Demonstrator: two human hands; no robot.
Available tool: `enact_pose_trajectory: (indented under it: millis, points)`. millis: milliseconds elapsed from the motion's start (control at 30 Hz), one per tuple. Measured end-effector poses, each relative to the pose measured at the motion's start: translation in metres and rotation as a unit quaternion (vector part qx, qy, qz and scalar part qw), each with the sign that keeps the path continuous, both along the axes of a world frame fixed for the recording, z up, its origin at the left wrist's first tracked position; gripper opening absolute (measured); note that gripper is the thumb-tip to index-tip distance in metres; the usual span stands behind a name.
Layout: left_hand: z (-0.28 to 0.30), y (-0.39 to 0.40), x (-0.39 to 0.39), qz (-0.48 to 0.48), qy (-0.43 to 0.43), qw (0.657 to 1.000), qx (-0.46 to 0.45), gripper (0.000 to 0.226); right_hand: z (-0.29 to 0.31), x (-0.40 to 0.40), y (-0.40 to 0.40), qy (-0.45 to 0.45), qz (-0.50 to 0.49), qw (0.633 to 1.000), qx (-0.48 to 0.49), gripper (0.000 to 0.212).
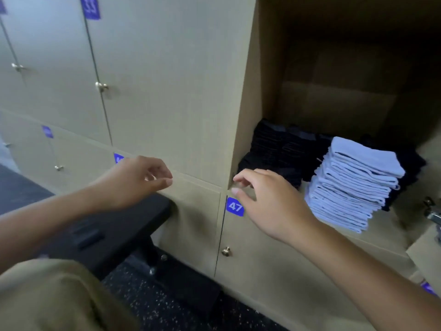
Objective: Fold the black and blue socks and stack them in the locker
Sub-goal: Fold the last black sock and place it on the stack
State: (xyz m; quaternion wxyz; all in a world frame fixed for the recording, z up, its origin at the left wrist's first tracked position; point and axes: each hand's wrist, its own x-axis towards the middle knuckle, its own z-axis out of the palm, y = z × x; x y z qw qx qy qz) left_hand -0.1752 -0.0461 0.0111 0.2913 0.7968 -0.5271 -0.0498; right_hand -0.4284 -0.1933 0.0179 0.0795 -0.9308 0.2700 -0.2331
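Observation:
An open locker (248,130) at the upper right holds two stacks. A pile of folded black socks (274,149) stands at its left, and a tall stack of folded light blue socks (353,182) leans at its front right. More dark socks (410,168) lie behind the blue stack. My right hand (267,204) hovers at the locker's lower left corner, just in front of the black pile, fingers loosely curled and holding nothing. My left hand (138,180) hangs in front of the closed doors to the left, fingers relaxed, empty.
Closed beige locker doors with brass knobs (226,251) and blue number tags, one reading 47 (235,206), fill the wall. A black bench (107,230) stands below my left arm on dark speckled flooring. The open locker's door edge with a metal latch (433,211) is at far right.

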Motion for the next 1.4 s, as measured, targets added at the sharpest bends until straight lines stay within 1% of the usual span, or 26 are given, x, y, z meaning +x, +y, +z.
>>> enact_pose_trajectory:
  millis: [167,333,467,600,733,833,933,1033,1133,1267,1400]
  points:
    - [0.003,0.055,0.038,0.062,-0.024,0.997,0.036,0.006,-0.006,0.017,0.023,0.005,0.040,0.998,0.042,0.029]
    - [0.003,0.101,0.068,0.103,-0.030,0.987,0.116,0.011,-0.015,0.035,0.042,0.054,0.070,0.995,0.056,0.032]
    - [-0.010,0.129,0.088,0.134,-0.026,0.979,0.150,0.019,-0.022,0.048,0.046,0.078,0.081,0.991,0.068,0.033]
    - [-0.032,0.151,0.108,0.150,-0.003,0.969,0.199,0.032,-0.031,0.063,0.045,0.100,0.093,0.987,0.087,0.033]
    - [-0.048,0.167,0.132,0.139,0.006,0.948,0.286,0.058,-0.043,0.077,0.045,0.122,0.100,0.983,0.098,0.032]
    - [-0.058,0.183,0.155,0.127,0.033,0.938,0.322,0.068,-0.052,0.092,0.050,0.128,0.110,0.979,0.116,0.030]
    - [-0.073,0.195,0.169,0.104,0.045,0.939,0.324,0.067,-0.061,0.113,0.056,0.131,0.119,0.976,0.125,0.028]
    - [-0.090,0.202,0.177,0.081,0.045,0.945,0.315,0.060,-0.070,0.140,0.065,0.140,0.131,0.971,0.142,0.026]
    - [-0.107,0.209,0.186,0.073,0.058,0.954,0.284,0.051,-0.083,0.175,0.081,0.143,0.142,0.963,0.178,0.024]
    - [-0.119,0.215,0.192,0.102,0.064,0.961,0.249,0.045,-0.103,0.228,0.101,0.134,0.137,0.947,0.258,0.026]
    - [-0.137,0.223,0.194,0.160,0.083,0.967,0.178,0.044,-0.121,0.279,0.114,0.152,0.121,0.935,0.296,0.040]
